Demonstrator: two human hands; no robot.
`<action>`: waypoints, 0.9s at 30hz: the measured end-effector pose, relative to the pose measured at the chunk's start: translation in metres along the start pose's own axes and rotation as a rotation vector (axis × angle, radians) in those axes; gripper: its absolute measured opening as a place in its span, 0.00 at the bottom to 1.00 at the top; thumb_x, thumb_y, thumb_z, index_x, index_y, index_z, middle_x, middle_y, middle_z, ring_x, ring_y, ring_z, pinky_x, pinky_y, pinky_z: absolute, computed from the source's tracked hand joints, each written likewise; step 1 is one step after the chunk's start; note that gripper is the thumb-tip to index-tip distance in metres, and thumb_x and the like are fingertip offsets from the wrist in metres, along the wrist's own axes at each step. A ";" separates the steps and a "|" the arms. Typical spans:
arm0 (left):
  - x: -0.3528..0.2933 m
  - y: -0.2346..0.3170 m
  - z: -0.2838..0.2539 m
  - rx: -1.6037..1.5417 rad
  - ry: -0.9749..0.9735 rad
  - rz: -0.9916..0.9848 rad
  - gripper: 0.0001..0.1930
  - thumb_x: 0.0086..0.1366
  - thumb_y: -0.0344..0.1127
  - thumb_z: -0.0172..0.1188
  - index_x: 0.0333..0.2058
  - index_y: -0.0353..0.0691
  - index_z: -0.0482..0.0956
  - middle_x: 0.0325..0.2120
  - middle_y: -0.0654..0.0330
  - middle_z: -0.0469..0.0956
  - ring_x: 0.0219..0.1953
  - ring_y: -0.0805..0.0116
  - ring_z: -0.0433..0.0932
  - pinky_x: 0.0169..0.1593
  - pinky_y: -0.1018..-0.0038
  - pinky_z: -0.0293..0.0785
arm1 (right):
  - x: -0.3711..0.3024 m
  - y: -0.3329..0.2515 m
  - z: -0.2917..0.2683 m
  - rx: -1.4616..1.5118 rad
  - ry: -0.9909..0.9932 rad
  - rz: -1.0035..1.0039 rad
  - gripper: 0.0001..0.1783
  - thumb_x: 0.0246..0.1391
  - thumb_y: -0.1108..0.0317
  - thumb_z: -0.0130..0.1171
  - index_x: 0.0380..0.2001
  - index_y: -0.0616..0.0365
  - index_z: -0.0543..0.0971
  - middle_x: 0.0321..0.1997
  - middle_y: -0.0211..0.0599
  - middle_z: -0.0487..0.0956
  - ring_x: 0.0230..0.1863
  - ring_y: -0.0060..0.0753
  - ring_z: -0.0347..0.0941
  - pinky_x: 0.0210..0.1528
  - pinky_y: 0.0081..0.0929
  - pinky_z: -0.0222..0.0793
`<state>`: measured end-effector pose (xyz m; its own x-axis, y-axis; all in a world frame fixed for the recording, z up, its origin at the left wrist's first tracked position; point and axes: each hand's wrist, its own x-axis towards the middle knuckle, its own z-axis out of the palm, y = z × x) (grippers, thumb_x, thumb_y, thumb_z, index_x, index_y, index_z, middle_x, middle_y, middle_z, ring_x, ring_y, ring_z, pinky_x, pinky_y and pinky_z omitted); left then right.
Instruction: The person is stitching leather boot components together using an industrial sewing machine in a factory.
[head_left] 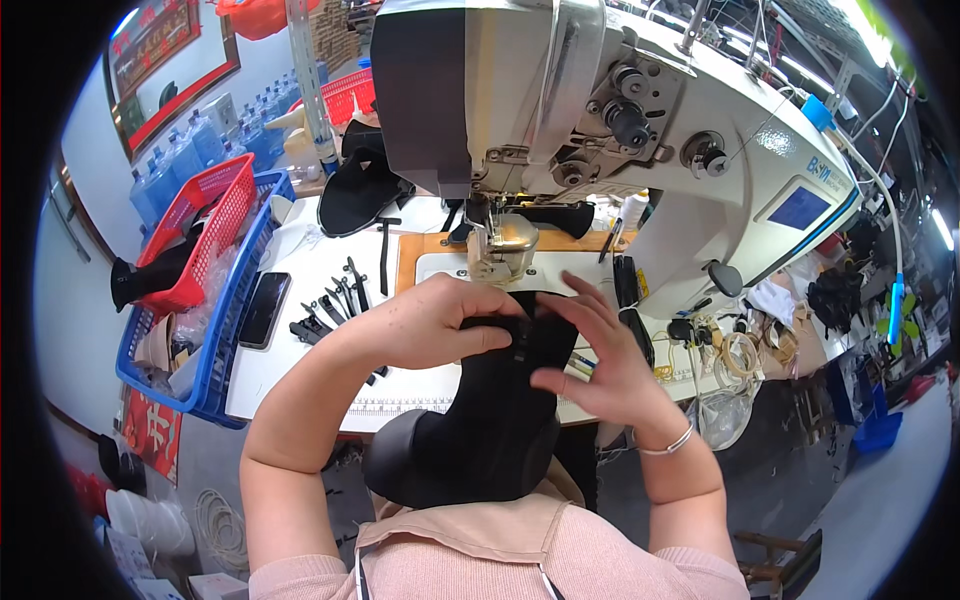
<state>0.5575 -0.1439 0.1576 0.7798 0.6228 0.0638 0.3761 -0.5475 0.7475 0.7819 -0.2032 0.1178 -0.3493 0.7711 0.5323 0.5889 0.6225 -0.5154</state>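
Note:
A black boot upper (500,430) with a smooth rounded part at its lower left rests against my lap at the table's front edge. My left hand (440,318) is closed on the left side of its top edge, thumb and fingers pinching the fabric. On the other side my right hand (605,355) has its fingers spread, the fingertips at the top edge and the thumb apart near the side. A small dark fitting (520,345) shows on the upper between my hands. Just beyond them is the sewing machine's needle area (495,235).
The white sewing machine (760,180) arches over the table. Several black straps (335,305) and a phone (265,310) lie at left, beside a blue crate (215,370) and red basket (205,230). Black cut pieces (360,190) lie behind. Tape rolls (740,355) sit at right.

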 end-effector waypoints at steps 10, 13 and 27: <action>-0.003 -0.001 0.002 -0.076 0.036 0.020 0.14 0.52 0.27 0.61 0.39 0.32 0.74 0.30 0.56 0.79 0.33 0.69 0.77 0.40 0.75 0.72 | 0.023 0.006 -0.009 0.070 -0.166 -0.070 0.12 0.46 0.67 0.62 0.36 0.58 0.77 0.36 0.35 0.77 0.45 0.39 0.70 0.53 0.36 0.59; -0.003 -0.001 0.002 -0.036 0.040 0.021 0.14 0.52 0.27 0.61 0.39 0.32 0.74 0.30 0.56 0.79 0.33 0.67 0.77 0.39 0.75 0.72 | 0.023 0.000 -0.012 0.074 -0.192 -0.056 0.13 0.46 0.67 0.62 0.37 0.57 0.76 0.36 0.35 0.76 0.45 0.40 0.70 0.53 0.36 0.59; -0.001 -0.008 0.006 -0.042 0.085 0.005 0.10 0.58 0.32 0.57 0.38 0.34 0.76 0.27 0.53 0.78 0.30 0.62 0.77 0.36 0.73 0.72 | 0.032 -0.007 -0.001 -0.425 0.035 -0.576 0.15 0.42 0.65 0.63 0.35 0.55 0.76 0.32 0.31 0.76 0.33 0.31 0.74 0.43 0.28 0.68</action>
<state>0.5571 -0.1436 0.1477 0.7354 0.6666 0.1221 0.3498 -0.5277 0.7740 0.7673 -0.1827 0.1391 -0.6704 0.3266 0.6663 0.5537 0.8180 0.1562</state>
